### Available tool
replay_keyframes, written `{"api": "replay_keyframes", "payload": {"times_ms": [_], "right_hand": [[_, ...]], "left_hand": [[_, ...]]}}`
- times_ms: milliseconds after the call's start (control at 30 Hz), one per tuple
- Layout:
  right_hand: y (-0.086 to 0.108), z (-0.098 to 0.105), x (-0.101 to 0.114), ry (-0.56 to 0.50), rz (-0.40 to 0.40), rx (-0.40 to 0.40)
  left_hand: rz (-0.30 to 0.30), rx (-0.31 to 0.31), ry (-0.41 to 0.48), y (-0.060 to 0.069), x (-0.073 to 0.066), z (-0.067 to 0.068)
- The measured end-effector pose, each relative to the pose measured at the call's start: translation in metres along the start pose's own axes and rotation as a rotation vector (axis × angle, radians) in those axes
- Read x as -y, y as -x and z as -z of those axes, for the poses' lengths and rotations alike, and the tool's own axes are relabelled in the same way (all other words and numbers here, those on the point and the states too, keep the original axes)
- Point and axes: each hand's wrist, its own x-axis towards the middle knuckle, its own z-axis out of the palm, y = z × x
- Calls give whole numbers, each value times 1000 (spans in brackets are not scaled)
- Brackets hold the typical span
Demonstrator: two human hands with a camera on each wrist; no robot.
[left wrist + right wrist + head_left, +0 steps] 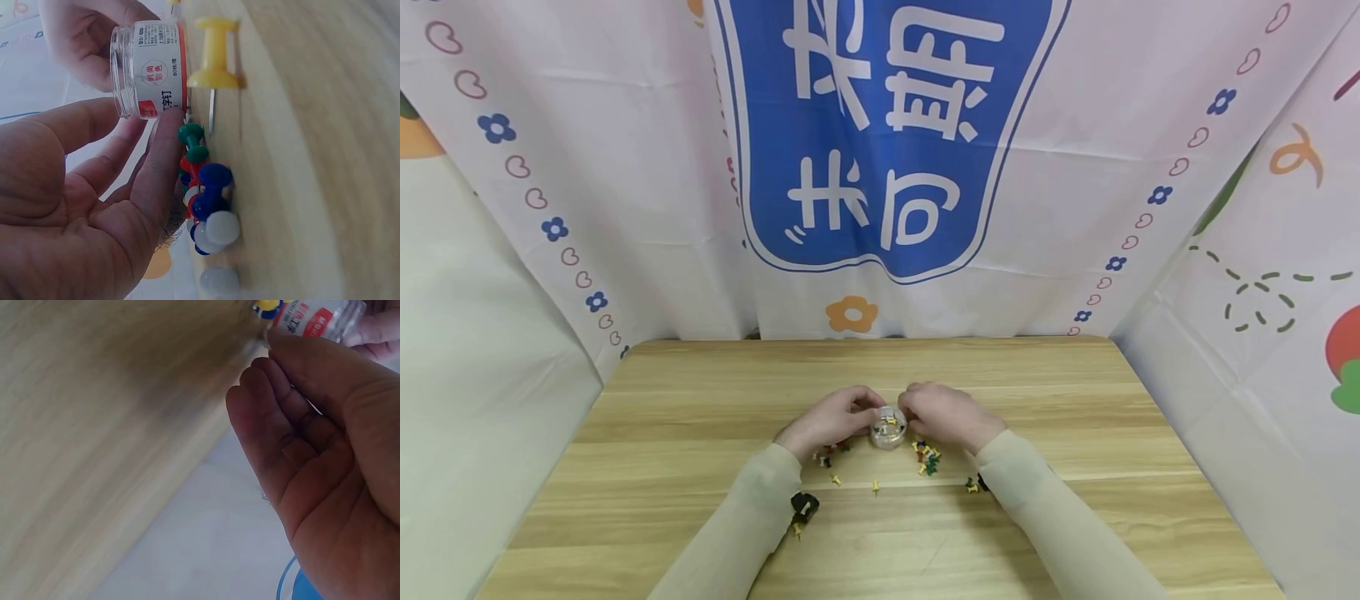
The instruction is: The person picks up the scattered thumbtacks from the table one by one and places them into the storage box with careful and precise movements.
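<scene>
Wood-grain table (1037, 367), pale yellow-brown with long streaks, backed by hung white cloth (1075, 208) carrying a blue panel (767, 100) with white lettering; an orange flower (837, 315) printed beneath it. Patterned sheeting on the right side too. Clear jar (888, 442) on the table between the hands, roughly mid-width. Stands upright, long axis vertical, open mouth up, base down; some pins visible inside. Printed label turned toward the left wrist camera. Left hand (842, 417) has the jar between thumb and fingers, spread only to its width, one finger low along the label. Right hand (946, 412) just beside the jar's other side, fingers bent; cannot tell whether the tips hold anything. Mixed-colour push pins (927, 458) heaped near the right hand; another cluster (212, 187) near the left. Yellow pin (215, 53) lies on its side, its needle running along the tabletop.
</scene>
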Motion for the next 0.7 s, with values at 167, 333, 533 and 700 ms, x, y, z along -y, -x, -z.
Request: {"api": "replay_keyframes", "payload": {"times_ms": [167,333,533,700], "right_hand": [[-3,-1,-1,0,-15,13],[-3,-2,-7,-12,-9,17],[3,3,-14,-46,-17,-8],[8,7,-16,-79,19,5]], "left_hand": [[0,-2,-1,0,0,0],[-2,-4,-8,0,0,0],[-6,-8,-9,0,1,0],[-1,-13,-3,-1,1,-1]]}}
